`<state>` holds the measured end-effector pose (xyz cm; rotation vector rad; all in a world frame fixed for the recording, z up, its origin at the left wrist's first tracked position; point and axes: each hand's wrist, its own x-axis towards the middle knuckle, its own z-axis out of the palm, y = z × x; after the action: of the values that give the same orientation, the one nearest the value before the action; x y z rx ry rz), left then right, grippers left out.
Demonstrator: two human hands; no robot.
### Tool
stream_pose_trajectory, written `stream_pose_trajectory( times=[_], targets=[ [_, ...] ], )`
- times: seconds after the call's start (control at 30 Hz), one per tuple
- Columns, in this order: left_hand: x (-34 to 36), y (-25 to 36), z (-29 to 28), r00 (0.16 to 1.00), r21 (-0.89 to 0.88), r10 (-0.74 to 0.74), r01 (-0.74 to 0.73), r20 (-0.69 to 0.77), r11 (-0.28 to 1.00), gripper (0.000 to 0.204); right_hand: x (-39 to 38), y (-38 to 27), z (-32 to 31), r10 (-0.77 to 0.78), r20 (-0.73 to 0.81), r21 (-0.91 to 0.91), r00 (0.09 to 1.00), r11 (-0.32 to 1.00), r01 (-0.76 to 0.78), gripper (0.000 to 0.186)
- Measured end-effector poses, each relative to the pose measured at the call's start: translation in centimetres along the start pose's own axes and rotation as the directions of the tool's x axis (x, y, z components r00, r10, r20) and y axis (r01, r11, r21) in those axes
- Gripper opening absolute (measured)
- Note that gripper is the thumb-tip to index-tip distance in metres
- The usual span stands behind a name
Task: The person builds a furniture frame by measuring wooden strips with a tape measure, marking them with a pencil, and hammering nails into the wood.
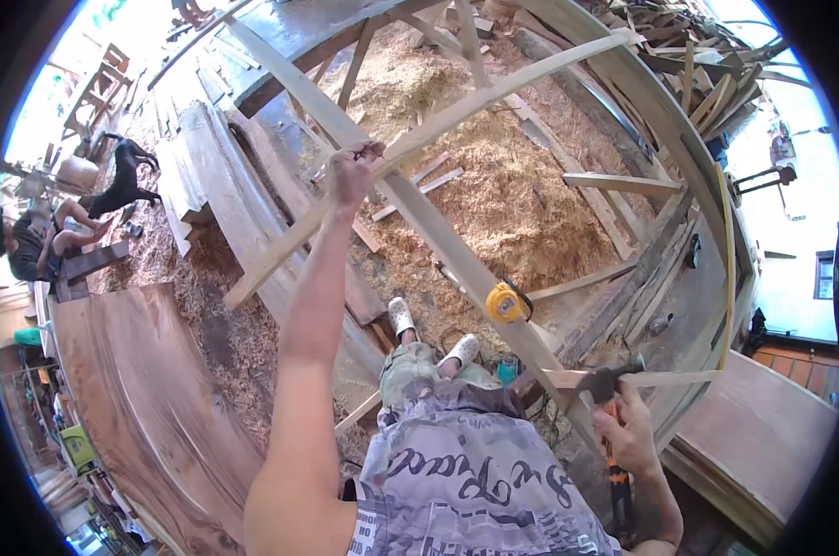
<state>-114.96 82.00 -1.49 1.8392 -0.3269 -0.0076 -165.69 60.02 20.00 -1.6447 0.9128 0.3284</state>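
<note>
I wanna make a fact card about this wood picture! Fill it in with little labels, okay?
Left hand: where two long pale wooden bars cross; its grip is unclear
Right hand: holds a hammer with an orange-and-black handle
On one bar: rounded yellow tape measure
Ground: tan wood shavings
Feet: cream-coloured clogs
Left background: black dog, seated person

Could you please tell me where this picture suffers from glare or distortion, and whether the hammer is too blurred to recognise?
Head view: the wall at right is nearly white from glare; head view: the slab at left looks bowed, likely by the wide lens, and the corners are black; head view: the hammer is recognisable, its fine detail soft.
</note>
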Motion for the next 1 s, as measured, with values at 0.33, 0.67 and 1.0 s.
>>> stream_pose_trajectory(
  times=[0.33, 0.67, 1.0],
  targets=[
    [-0.4, 1.5, 0.2, 1.000, -0.049, -0.019, 0.020, 0.017, 0.999, 0.017, 4.6, -6.3, 5.7, -0.142, 0.069, -0.347, 0.987, 0.924, 0.157, 0.027],
    [-0.6, 2.9, -0.1, 1.000, 0.018, -0.010, 0.010, -0.002, 1.000, 0.013, 14.6, -16.2, 9.0, -0.349, 0.086, -0.014, 0.933, 0.936, 0.351, 0.035],
    [-0.6, 3.5, -0.4, 0.999, 0.117, -0.012, 0.006, 0.047, 0.993, 0.011, 24.6, -21.4, 16.3, -0.722, 0.152, -0.374, 0.675, 0.590, 0.716, 0.032]
  ],
)
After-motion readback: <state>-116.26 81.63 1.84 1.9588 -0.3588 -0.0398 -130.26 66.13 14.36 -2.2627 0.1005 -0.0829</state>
